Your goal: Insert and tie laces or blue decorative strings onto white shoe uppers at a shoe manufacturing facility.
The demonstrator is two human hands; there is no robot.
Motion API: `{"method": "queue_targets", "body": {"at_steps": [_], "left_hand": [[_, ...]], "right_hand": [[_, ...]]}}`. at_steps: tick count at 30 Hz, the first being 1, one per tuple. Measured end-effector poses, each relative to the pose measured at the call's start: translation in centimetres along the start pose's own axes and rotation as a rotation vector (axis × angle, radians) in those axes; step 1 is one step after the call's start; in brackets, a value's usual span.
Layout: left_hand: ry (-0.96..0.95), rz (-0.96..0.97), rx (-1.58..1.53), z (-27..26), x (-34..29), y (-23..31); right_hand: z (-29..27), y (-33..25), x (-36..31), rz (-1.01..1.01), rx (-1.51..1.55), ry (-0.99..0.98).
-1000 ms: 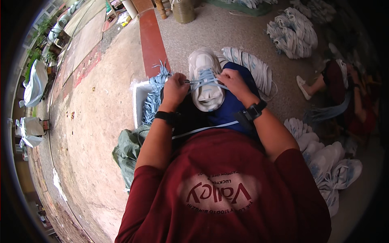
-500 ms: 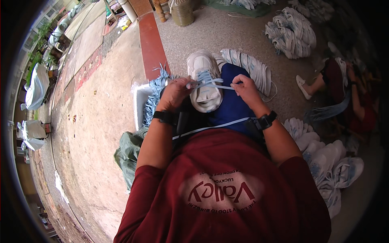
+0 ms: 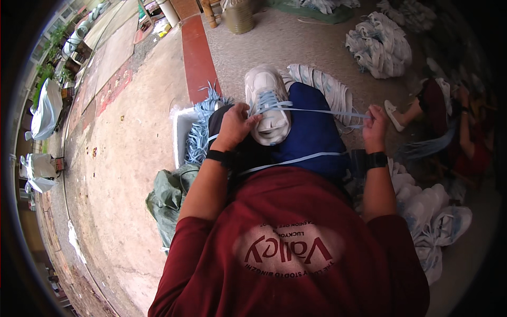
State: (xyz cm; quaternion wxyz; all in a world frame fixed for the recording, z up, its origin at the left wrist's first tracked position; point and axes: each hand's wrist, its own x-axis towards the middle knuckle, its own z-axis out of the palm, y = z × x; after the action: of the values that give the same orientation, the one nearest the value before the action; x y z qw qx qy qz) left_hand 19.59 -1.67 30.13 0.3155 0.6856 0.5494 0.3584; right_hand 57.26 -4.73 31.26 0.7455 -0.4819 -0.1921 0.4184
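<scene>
Sneaker, white mesh-and-leather with pale blue trim (image 3: 268, 108), on the blue-trousered lap (image 3: 306, 134), long axis pointing away from the body. Left hand (image 3: 235, 122) clasps its side, the nearer hand. Pale blue flat shoelace (image 3: 322, 111) runs taut rightward to the right hand (image 3: 374, 126), fist closed on it. White box of blue laces (image 3: 182, 132) lies to the left.
</scene>
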Motion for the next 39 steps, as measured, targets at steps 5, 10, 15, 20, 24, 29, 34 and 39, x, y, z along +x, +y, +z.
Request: {"method": "queue_targets", "body": {"at_steps": [5,10,15,20,24,29,34,39], "left_hand": [[0.154,-0.149,-0.738,-4.1,-1.7,0.9],[0.011,-0.13,-0.426,-8.9,-3.4,-1.1],[-0.402,-0.067,-0.321,-9.5,-5.6,0.8],[-0.16,-0.107,-0.205,-7.0,-6.3,-0.2],[-0.459,-0.07,-0.057,-5.7,-5.4,1.1],[-0.405,-0.139,-0.004,-5.4,-5.2,0.8],[-0.394,-0.088,0.075,-5.4,-4.7,0.5],[-0.403,-0.045,0.079,-4.8,-4.5,-0.4]], "right_hand": [[-0.9,0.9,-0.5,-0.009,-0.059,0.017],[-1.5,1.3,0.7,-0.093,-0.379,-0.055],[4.1,-2.1,-2.3,-0.508,-1.267,-0.982],[19.8,-9.3,-15.0,-0.081,-0.143,-1.967],[24.3,-11.7,-24.6,-0.127,0.364,-2.651],[24.5,-10.2,-26.2,-0.184,0.323,-2.601],[24.8,-10.1,-25.5,-0.174,0.345,-2.603],[23.6,-11.3,-24.7,-0.169,0.395,-2.656]]}}
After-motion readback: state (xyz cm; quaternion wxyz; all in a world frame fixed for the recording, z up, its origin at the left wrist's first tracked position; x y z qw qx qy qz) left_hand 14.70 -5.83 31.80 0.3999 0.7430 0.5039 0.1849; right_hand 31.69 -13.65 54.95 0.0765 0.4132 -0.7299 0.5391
